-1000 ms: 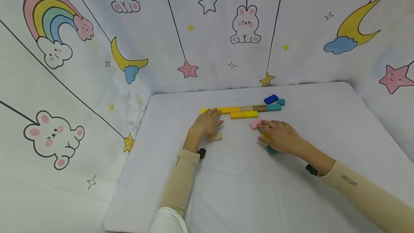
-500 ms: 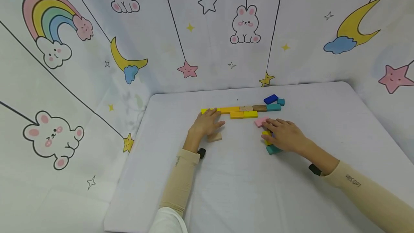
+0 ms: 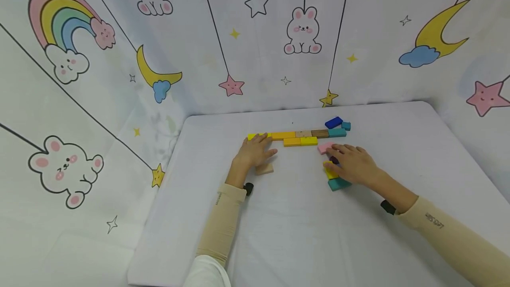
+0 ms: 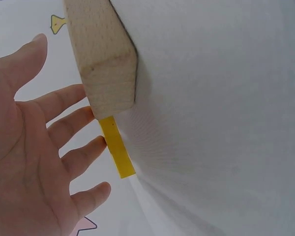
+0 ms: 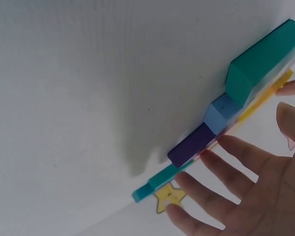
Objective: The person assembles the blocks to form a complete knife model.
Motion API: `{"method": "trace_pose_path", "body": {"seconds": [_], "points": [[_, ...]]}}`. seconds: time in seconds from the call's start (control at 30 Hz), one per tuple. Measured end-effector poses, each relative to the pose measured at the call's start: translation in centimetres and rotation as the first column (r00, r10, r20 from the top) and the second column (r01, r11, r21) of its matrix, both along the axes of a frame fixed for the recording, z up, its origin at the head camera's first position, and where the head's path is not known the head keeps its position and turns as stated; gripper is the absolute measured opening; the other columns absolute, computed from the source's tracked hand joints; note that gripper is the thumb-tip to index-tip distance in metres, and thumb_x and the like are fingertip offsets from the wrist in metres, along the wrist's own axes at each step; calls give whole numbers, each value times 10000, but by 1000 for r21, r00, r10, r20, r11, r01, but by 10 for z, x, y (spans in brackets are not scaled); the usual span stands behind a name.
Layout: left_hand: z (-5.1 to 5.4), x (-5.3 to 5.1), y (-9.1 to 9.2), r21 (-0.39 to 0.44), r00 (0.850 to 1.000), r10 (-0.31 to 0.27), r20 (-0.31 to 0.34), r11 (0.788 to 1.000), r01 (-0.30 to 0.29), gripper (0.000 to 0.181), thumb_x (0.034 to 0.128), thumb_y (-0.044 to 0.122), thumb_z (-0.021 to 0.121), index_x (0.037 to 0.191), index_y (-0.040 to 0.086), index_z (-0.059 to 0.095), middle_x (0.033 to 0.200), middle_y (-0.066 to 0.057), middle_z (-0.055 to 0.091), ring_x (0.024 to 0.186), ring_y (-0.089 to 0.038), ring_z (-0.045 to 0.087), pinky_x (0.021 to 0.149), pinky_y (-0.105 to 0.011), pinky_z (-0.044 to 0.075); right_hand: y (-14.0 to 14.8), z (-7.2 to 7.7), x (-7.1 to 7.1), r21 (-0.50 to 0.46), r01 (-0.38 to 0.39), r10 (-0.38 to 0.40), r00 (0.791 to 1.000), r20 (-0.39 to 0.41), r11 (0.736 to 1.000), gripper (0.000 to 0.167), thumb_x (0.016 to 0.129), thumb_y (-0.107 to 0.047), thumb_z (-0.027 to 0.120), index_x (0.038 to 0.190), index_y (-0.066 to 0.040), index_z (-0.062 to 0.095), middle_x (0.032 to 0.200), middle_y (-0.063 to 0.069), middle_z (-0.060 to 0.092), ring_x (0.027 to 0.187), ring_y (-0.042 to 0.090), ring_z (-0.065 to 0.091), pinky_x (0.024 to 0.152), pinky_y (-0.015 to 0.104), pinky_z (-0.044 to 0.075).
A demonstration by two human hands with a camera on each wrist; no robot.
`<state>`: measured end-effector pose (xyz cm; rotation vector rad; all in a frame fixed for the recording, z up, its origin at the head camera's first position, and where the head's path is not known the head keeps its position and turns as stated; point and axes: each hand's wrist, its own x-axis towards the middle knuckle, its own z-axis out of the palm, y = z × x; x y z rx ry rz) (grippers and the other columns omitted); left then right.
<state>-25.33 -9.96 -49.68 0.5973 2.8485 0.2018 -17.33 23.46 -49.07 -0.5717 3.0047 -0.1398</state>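
Note:
In the head view a long row of blocks (image 3: 283,136) lies across the table, with an orange block (image 3: 292,142) and a yellow one in front of it. The left hand (image 3: 253,150) rests its spread fingers at the row's yellow left end; a plain wooden block (image 3: 264,169) lies beside its wrist. Over a loose cluster, the right hand (image 3: 352,163) has extended fingers at a pink block (image 3: 325,148), a dark block, a yellow block (image 3: 331,171) and a green block (image 3: 338,184). The right wrist view shows purple (image 5: 191,145) and light blue (image 5: 221,113) blocks near the fingertips.
A dark blue block (image 3: 334,122) and a small teal block (image 3: 346,126) lie behind the row's right end. White cloth (image 3: 287,234) covers the table, and a patterned cloth backdrop (image 3: 279,65) stands behind and at the sides.
The right hand has moved slightly right and away from the body, and the pink block has shifted the same way. More of the yellow and green blocks shows. The left hand has barely moved.

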Motion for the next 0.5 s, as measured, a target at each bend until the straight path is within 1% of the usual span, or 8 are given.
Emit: {"method": "trace_pose_path", "body": {"seconds": [0.2, 0.33, 0.5], "points": [[0, 0, 0, -1, 1000, 3, -2, 1000, -3, 672, 1081, 592, 422, 1636, 214, 377, 1720, -19, 273, 1592, -269, 218, 1282, -593, 149, 0, 1, -3, 17, 27, -27, 1000, 15, 999, 637, 1054, -474, 578, 1531, -55, 520, 1563, 251, 471, 1417, 512, 430, 1140, 730, 334], [0, 1, 0, -10, 1000, 8, -7, 1000, -8, 667, 1085, 590, 413, 1637, 218, 374, 1722, -11, 269, 1594, -260, 213, 1287, -582, 139, 2, 2, -5, 4, 40, -40, 999, 18, 999, 641, 1052, -465, 585, 1536, -52, 511, 1566, 260, 460, 1416, 524, 423, 1137, 742, 323], [1, 2, 0, -22, 1000, -2, -14, 1000, 2, 671, 1083, 594, 414, 1635, 214, 380, 1718, -21, 279, 1590, -264, 225, 1283, -589, 153, 5, 0, -9, -4, 43, -42, 999, 10, 999, 626, 1054, -456, 586, 1523, -47, 523, 1556, 261, 472, 1404, 523, 436, 1127, 743, 337]]}}
